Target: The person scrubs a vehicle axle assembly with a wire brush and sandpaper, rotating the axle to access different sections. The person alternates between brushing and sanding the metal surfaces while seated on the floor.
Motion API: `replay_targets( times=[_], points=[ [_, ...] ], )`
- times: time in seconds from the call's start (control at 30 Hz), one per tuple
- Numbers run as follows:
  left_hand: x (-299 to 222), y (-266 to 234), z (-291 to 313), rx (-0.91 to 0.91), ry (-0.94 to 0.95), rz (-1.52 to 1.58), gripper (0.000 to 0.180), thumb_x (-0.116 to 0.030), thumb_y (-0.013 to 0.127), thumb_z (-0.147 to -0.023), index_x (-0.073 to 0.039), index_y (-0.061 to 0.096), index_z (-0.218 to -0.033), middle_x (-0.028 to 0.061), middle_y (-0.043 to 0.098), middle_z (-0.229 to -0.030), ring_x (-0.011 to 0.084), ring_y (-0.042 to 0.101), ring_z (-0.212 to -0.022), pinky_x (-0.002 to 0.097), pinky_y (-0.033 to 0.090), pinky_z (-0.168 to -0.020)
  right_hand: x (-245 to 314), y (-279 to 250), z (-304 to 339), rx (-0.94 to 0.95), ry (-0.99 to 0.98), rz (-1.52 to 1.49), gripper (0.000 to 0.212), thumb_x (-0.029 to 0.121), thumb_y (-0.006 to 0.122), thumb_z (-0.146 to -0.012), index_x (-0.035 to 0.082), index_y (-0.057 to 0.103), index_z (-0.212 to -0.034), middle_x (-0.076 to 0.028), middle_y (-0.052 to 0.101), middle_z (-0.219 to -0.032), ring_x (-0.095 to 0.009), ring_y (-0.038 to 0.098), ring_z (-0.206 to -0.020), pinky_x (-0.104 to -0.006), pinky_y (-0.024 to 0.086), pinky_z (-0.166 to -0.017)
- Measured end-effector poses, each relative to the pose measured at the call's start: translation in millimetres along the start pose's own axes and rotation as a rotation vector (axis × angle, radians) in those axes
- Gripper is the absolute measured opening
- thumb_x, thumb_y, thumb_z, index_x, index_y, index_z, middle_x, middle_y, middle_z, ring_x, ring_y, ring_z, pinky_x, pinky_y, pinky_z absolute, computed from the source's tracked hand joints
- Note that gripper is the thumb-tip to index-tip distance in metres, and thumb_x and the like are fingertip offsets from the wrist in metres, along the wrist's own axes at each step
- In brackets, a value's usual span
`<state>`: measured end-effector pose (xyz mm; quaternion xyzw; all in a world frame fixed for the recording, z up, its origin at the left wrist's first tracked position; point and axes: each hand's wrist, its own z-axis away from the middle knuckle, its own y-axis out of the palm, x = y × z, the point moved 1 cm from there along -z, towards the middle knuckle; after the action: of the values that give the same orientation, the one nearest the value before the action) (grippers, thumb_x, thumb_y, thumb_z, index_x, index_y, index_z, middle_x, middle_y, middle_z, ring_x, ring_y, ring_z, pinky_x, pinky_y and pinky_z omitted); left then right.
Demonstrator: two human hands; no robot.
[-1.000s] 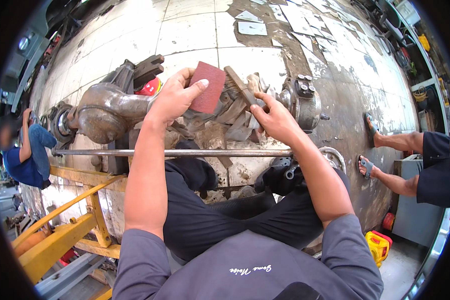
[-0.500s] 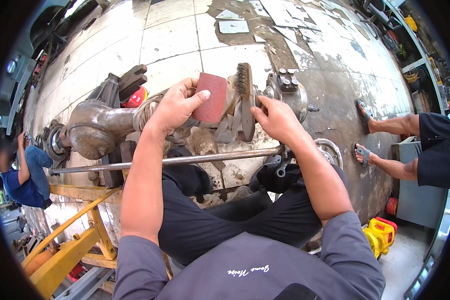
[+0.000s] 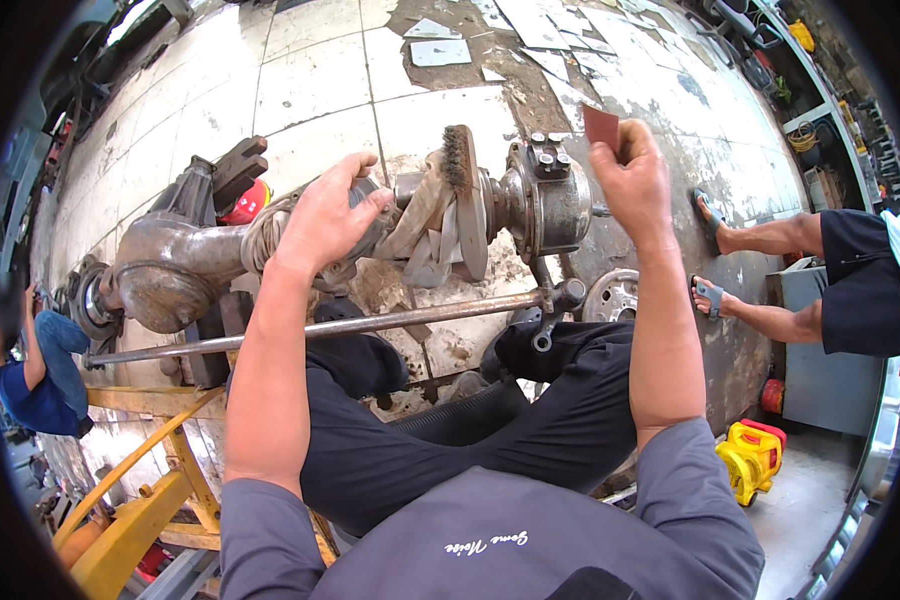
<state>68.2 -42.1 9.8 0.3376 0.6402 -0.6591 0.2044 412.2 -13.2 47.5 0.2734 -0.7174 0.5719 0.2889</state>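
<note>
Faces open tiled floor [image 3: 310,90] beyond an axle [image 3: 165,285], with yellow frame [image 3: 135,535] leftward and steel rod [image 3: 370,324] barring the near side. Holds left hand [image 3: 328,218] open near a brush [image 3: 471,225]; pinches red sandpaper [image 3: 600,126] in right hand [image 3: 635,183], past axle's right end.

Bright overall, daylight look; pale floor tiles [image 3: 315,80] near blown out up top. Glints on axle housing [image 3: 175,270] and steel rod [image 3: 450,311]. Black trousers [image 3: 460,440] lose detail. Sandpaper [image 3: 601,126] reads clear. Fisheye bows shelving [image 3: 808,118], black vignette around, far-left background soft
</note>
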Motion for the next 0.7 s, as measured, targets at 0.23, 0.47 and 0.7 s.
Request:
replay_targets(
  times=[0.23, 0.47, 0.7],
  points=[
    [4.3, -11.5, 9.0, -0.059, 0.026, -0.159, 0.047, -0.029, 0.066, -0.091, -0.002, 0.056, -0.128, 0.0209, 0.060, -0.126, 0.0340, 0.057, -0.118, 0.0399, 0.044, -0.101, -6.8, 36.3, 10.4, 0.165, -0.265, 0.396, 0.050, -0.005, 0.047, -0.085, 0.011, 0.056, -0.131, -0.016, 0.061, -0.129, -0.034, 0.056, -0.121, -0.0437, 0.043, -0.103],
    [8.2, -18.9, 15.3, -0.121, 0.042, -0.195, 0.041, -0.027, 0.065, -0.090, -0.004, 0.058, -0.123, 0.0186, 0.062, -0.121, 0.0356, 0.057, -0.115, 0.0425, 0.045, -0.099, -7.8, 46.6, 12.2, 0.271, -0.411, 0.632, 0.056, -0.009, 0.051, -0.080, 0.011, 0.059, -0.131, -0.009, 0.054, -0.140, -0.028, 0.047, -0.132, -0.0367, 0.036, -0.113],
    [7.8, -20.5, 9.6, -0.048, 0.006, -0.237, 0.040, -0.028, 0.064, -0.090, -0.005, 0.059, -0.123, 0.0168, 0.064, -0.120, 0.0337, 0.058, -0.114, 0.0425, 0.045, -0.097, -15.4, 38.5, 9.7, 0.212, -0.429, 0.587, 0.060, -0.011, 0.052, -0.077, 0.012, 0.058, -0.133, -0.010, 0.053, -0.141, -0.027, 0.048, -0.133, -0.0366, 0.036, -0.112]
  ],
)
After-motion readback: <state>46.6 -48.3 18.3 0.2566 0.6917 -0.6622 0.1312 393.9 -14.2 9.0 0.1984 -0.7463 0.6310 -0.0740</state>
